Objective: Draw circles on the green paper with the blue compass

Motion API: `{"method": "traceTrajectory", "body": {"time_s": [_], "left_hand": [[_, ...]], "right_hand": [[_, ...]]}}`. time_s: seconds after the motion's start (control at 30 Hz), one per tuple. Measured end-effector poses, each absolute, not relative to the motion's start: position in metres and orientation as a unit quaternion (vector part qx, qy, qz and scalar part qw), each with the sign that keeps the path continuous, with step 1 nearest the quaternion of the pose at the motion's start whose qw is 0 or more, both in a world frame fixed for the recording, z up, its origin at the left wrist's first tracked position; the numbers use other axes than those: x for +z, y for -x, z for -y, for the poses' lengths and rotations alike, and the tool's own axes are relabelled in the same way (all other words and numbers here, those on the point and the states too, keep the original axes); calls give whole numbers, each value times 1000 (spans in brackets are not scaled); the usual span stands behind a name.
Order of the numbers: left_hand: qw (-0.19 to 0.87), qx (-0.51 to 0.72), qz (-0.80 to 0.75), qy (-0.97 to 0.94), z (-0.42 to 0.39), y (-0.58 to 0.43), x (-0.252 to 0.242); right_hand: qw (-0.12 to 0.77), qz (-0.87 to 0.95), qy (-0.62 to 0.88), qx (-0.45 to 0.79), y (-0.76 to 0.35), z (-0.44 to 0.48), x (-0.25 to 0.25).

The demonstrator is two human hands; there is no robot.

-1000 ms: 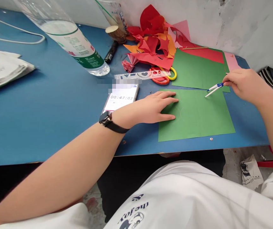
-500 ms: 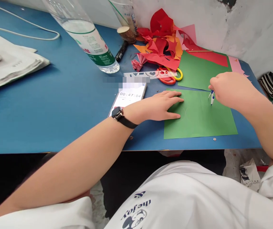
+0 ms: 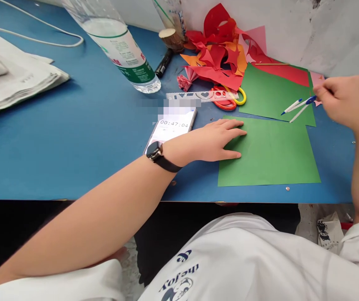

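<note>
My left hand (image 3: 219, 140) lies flat with its fingers spread, the fingertips resting on the left edge of a green sheet of paper (image 3: 273, 154). Off to the upper right, my right hand (image 3: 342, 100) is closed on the top of a drawing compass (image 3: 301, 106). The compass is white and blue, tilted, its two legs pointing left over the gap between the near sheet and a second green sheet (image 3: 273, 92). A phone (image 3: 175, 125) showing 00:47:04 lies partly behind my left wrist.
Red-handled and yellow-handled scissors (image 3: 225, 103) lie under a clear stencil ruler (image 3: 192, 96). Behind are red and orange paper scraps (image 3: 217, 58). A water bottle (image 3: 138, 71) and a black marker (image 3: 163, 63) stand and lie left of them; folded newspapers (image 3: 25, 83) lie far left.
My right hand has lifted the compass off the near green sheet and moved right and up, tipping it over sideways. My left hand stays spread on the sheet.
</note>
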State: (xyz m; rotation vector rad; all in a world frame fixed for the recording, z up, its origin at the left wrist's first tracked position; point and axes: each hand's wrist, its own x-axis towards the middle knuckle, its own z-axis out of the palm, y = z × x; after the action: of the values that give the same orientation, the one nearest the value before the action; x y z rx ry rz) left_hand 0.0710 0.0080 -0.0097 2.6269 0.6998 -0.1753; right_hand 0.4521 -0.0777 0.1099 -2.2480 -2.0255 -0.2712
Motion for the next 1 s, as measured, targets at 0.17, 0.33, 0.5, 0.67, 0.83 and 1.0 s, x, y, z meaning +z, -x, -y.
{"method": "traceTrajectory", "body": {"time_s": [0.17, 0.33, 0.5, 0.67, 0.83, 1.0], "left_hand": [[203, -60, -250, -945, -8, -66, -10], [208, -37, -245, -946, -9, -58, -12], [226, -20, -247, -942, -9, -48, -11], [228, -11, -238, -944, -12, -43, -13], [236, -9, -240, -942, -13, -41, -13], [246, 3, -241, -939, -14, -40, -11]], "right_hand": [[138, 704, 686, -121, -451, 123, 100], [167, 763, 617, -98, -439, 135, 71], [159, 794, 579, -88, -442, 130, 59], [142, 810, 557, -119, -449, 131, 60], [120, 812, 560, -112, -451, 131, 65], [91, 792, 593, -113, -448, 131, 67]]}}
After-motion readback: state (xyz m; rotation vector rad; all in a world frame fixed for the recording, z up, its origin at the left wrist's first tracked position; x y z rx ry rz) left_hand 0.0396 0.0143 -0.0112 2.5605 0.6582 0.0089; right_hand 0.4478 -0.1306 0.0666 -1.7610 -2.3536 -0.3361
